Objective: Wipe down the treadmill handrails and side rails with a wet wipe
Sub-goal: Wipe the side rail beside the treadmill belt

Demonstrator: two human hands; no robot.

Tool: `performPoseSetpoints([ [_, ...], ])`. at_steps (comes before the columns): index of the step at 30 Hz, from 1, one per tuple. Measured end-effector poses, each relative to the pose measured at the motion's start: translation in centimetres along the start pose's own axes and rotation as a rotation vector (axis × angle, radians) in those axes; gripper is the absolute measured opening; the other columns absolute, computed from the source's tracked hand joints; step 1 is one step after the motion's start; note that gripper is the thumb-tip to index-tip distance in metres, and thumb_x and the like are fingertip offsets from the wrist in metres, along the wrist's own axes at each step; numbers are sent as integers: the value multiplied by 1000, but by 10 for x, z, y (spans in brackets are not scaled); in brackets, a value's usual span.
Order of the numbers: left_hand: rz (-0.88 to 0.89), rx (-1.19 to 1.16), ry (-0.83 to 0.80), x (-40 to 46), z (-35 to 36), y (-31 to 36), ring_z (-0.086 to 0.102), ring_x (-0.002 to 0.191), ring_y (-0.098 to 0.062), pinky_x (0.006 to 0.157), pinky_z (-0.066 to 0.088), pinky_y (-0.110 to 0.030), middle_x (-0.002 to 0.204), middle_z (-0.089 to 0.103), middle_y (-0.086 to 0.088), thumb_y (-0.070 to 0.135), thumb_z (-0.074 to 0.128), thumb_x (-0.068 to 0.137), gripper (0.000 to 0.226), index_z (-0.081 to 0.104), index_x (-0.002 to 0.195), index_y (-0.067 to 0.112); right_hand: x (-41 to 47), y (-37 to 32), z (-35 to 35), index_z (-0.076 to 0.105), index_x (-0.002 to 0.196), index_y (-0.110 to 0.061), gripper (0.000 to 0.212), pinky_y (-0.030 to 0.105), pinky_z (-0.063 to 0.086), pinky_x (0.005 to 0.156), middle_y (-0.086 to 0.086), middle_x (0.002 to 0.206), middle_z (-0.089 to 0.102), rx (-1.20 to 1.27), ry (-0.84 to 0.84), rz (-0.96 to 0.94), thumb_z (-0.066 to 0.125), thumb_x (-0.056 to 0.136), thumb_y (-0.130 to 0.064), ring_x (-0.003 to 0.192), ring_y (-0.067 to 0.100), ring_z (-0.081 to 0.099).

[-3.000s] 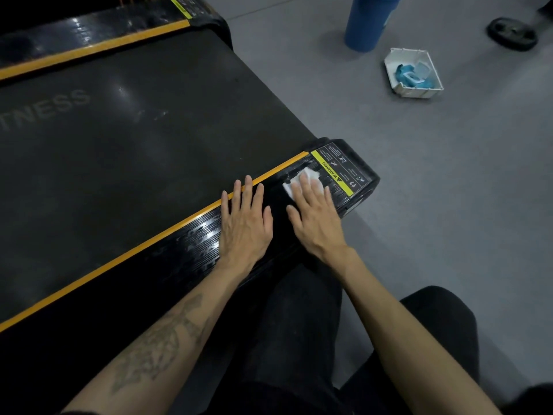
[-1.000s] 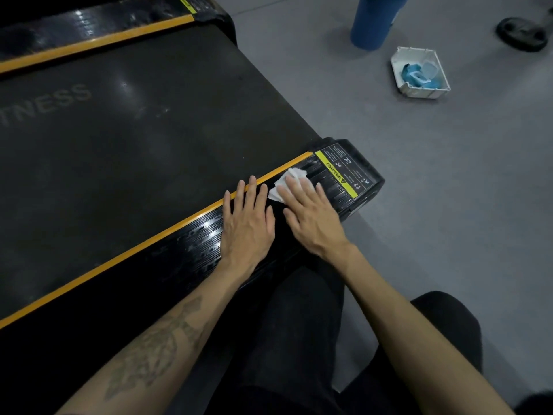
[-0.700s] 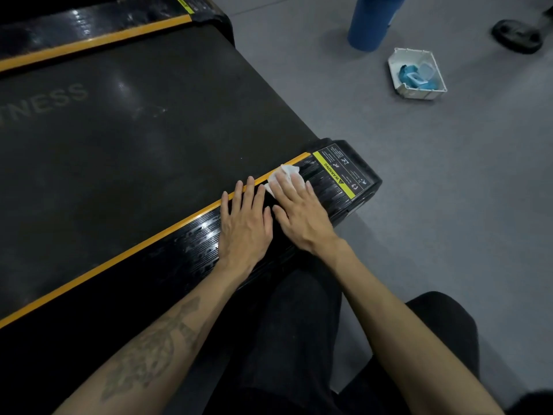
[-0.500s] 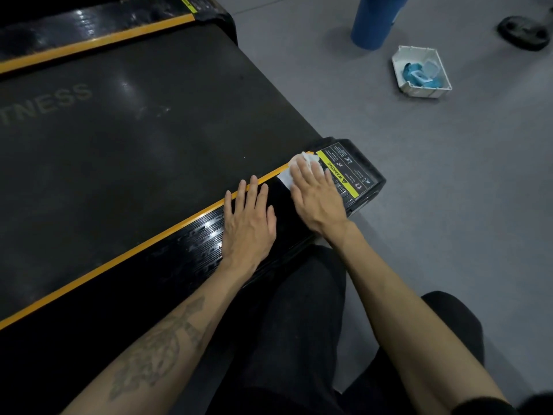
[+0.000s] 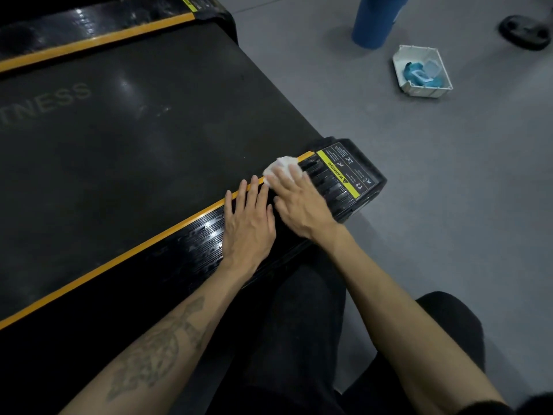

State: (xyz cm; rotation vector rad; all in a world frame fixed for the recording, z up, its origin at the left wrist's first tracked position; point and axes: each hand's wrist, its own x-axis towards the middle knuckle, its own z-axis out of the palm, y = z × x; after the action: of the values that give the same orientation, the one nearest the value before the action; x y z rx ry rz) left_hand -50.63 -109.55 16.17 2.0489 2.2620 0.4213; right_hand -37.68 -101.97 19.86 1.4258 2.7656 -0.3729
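On the treadmill side rail (image 5: 197, 235), right hand (image 5: 299, 205) presses flat fingers onto the white wet wipe (image 5: 281, 167) by the warning label (image 5: 344, 172); left hand (image 5: 248, 223) rests spread just beside

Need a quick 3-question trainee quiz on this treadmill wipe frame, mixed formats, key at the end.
1. True or false: the left hand lies flat on the side rail and holds nothing.
2. Multiple choice: the wet wipe is under which part? A) the right hand's fingers B) the left hand's palm C) the white tray on the floor
3. Fill in: the label at the rail's end carries a yellow strip reading ____.

Key: 1 true; 2 A; 3 WARNING
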Motion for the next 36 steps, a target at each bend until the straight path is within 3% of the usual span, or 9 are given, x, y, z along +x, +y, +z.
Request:
performPoseSetpoints([
  [3, -1, -10, -4, 0, 1, 0, 23, 155, -26, 126, 18, -54, 167, 28, -9, 33, 23, 109, 53, 38, 155, 12, 2, 15, -1, 24, 162, -18, 60, 50, 8, 126, 4, 170, 18, -55, -49, -48, 26, 103, -29, 156, 32, 11],
  [8, -8, -9, -6, 1, 1, 0, 23, 155, -27, 126, 18, -54, 167, 28, -9, 36, 21, 107, 57, 39, 155, 12, 11, 27, -5, 19, 162, -14, 76, 52, 10, 126, 9, 170, 17, -103, -37, 159, -1, 94, -41, 155, 36, 13],
  [13, 23, -9, -37, 3, 2, 1, 17, 157, -26, 127, 14, -54, 169, 23, -8, 39, 18, 105, 62, 31, 159, 13, 1, 9, 4, 19, 163, -16, 66, 48, 1, 127, 5, 171, 13, -30, -62, -41, 9, 102, -38, 158, 28, 7],
  [16, 52, -3, -37, 3, 2, 1, 16, 157, -26, 127, 13, -54, 169, 22, -7, 37, 19, 106, 59, 34, 158, 12, 10, 31, 0, 15, 163, -18, 56, 49, 0, 127, 4, 172, 9, -46, 4, 77, 24, 109, -29, 158, 27, 4],
  [19, 51, 6, -42, 3, 3, 1, 16, 157, -25, 127, 13, -54, 170, 21, -6, 37, 19, 106, 59, 33, 159, 13, 12, 27, 2, 15, 163, -12, 58, 49, 4, 127, 10, 171, 11, -23, 47, 173, 23, 109, -30, 157, 33, 7],
  [24, 49, 8, -40, 4, 3, 0, 22, 156, -26, 126, 17, -55, 168, 26, -7, 36, 19, 107, 58, 37, 157, 13, 3, 23, 3, 18, 163, -15, 60, 47, 3, 127, 6, 171, 14, -25, -18, 4, 22, 106, -34, 157, 29, 10],
  [28, 43, -10, -37, 5, 5, 0, 22, 156, -25, 126, 17, -54, 168, 26, -6, 36, 20, 107, 57, 37, 157, 14, 17, 47, -7, 23, 161, -14, 69, 55, 11, 126, 9, 169, 20, -14, 37, 191, 6, 99, -41, 156, 30, 15],
  [33, 85, 4, -62, 5, 4, 0, 14, 158, -26, 127, 13, -55, 170, 20, -7, 37, 19, 107, 59, 33, 159, 14, 2, 18, 9, 14, 164, -14, 71, 41, -2, 127, 8, 171, 10, 59, 21, 79, 12, 99, -44, 158, 29, 6],
  [36, 132, -5, -71, 6, 4, 1, 10, 158, -25, 128, 10, -54, 171, 17, -5, 39, 21, 107, 59, 32, 160, 14, 13, 42, 4, 12, 164, -16, 64, 45, 0, 127, 6, 172, 9, 23, 49, 125, 13, 104, -40, 158, 25, 4],
])
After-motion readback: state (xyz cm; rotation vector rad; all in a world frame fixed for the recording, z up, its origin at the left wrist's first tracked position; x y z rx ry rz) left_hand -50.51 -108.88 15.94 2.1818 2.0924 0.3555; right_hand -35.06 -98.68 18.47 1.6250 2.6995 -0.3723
